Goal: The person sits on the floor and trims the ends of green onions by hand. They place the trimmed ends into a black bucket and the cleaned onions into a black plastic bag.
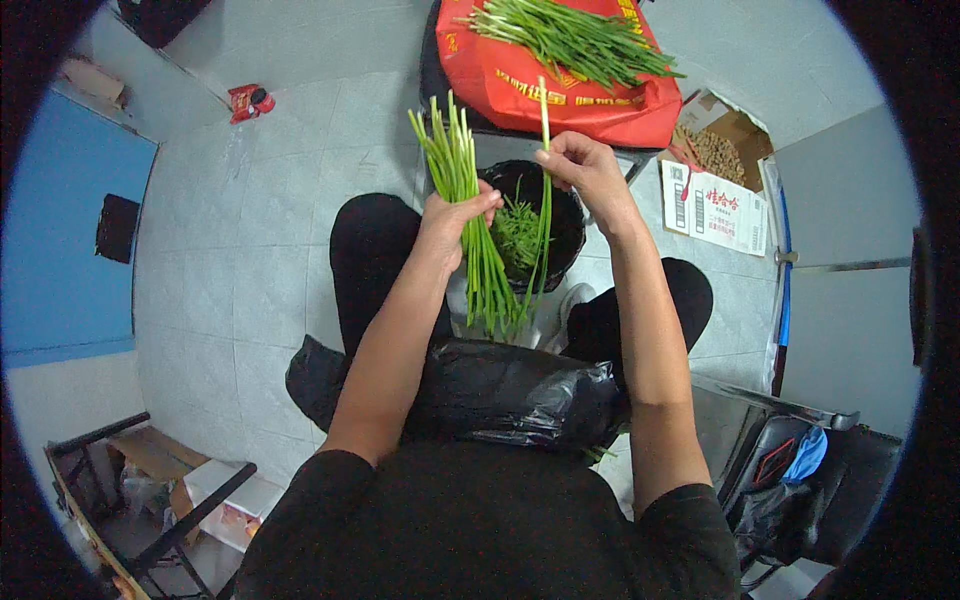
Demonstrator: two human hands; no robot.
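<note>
My left hand (455, 221) is closed around a bunch of long green stalks (487, 277), pale ends up and tips hanging down. To its right, my right hand (585, 169) pinches one or a few similar stalks (544, 112) near the pale end, between thumb and fingers. Below both hands a round bin lined with a black bag (571, 225) holds green trimmings (517, 232). A larger pile of the stalks (577, 41) lies on a red bag (487, 90) beyond the bin. Across my lap rests a black plastic bag (517, 390).
At the right, an open cardboard box (712, 206) holds small brown pieces. A black chair (795, 480) with a blue item stands lower right. A metal-framed rack (187, 510) with boxes is lower left. A small red packet (244, 103) lies by the wall on the tiled floor.
</note>
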